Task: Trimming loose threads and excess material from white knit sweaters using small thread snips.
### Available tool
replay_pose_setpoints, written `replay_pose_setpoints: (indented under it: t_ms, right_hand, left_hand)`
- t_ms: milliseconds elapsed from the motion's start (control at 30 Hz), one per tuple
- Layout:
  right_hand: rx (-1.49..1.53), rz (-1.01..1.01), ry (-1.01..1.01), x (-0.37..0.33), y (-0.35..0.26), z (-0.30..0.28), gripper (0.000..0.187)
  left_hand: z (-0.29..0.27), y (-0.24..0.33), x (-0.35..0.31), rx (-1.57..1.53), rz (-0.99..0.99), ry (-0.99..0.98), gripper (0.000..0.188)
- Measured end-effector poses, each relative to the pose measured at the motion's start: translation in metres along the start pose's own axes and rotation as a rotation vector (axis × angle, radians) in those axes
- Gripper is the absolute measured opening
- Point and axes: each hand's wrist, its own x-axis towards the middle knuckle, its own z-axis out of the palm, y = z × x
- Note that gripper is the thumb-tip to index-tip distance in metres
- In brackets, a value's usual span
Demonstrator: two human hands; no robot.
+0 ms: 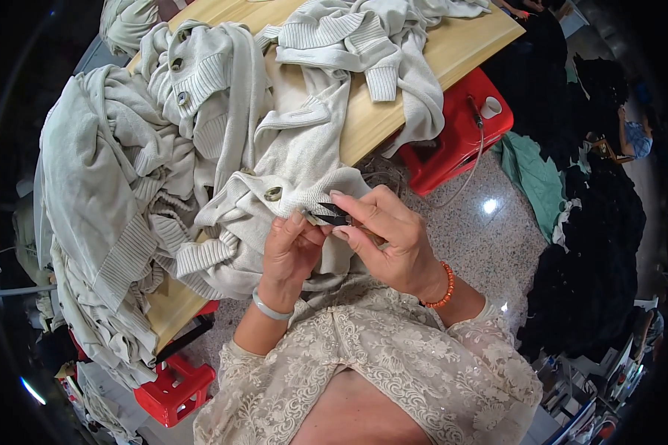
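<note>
A cream knitted cardigan hangs over the table edge toward me, with a dark round button on its front. My left hand is closed, pinching the cardigan's edge between thumb and fingers. A small greyish piece, perhaps another button, shows at those fingertips, partly hidden. In my right hand is a pair of thread snips. Their dark blades point left, slightly parted, right beside the left fingertips. The snips' handle is mostly covered by my fingers.
More cream cardigans lie heaped on the wooden table, left and far. A red stool with a white cup and a cable stands right of the table. Another red stool is at lower left. Dark cloth covers the floor at right.
</note>
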Motion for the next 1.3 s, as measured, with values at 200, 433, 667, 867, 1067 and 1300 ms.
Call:
replay_pose_setpoints:
  t_ms: [200,433,667,867,1067,1300]
  right_hand:
    - [-0.102,-0.032,0.012,0.001,0.003,0.002,0.037]
    - [-0.178,-0.06,0.003,0.002,0.001,0.0,0.034]
    - [-0.169,-0.055,-0.033,0.005,0.003,-0.005,0.035]
    - [-0.197,-0.148,-0.088,0.01,0.01,-0.013,0.038]
    - [-0.206,-0.175,-0.088,0.011,0.011,-0.014,0.038]
    - [-0.178,-0.09,-0.076,0.01,0.008,-0.013,0.037]
  left_hand:
    - [-0.014,0.001,0.002,0.091,-0.017,-0.045,0.035]
    - [0.008,0.007,0.004,0.15,-0.003,0.064,0.022]
    - [-0.005,0.011,0.004,0.206,-0.074,0.066,0.019]
    - [-0.015,0.015,0.005,0.228,-0.1,0.035,0.014]
    - [-0.007,0.013,0.007,0.192,-0.129,0.083,0.014]
    - [-0.012,0.013,0.006,0.085,-0.174,0.005,0.022]
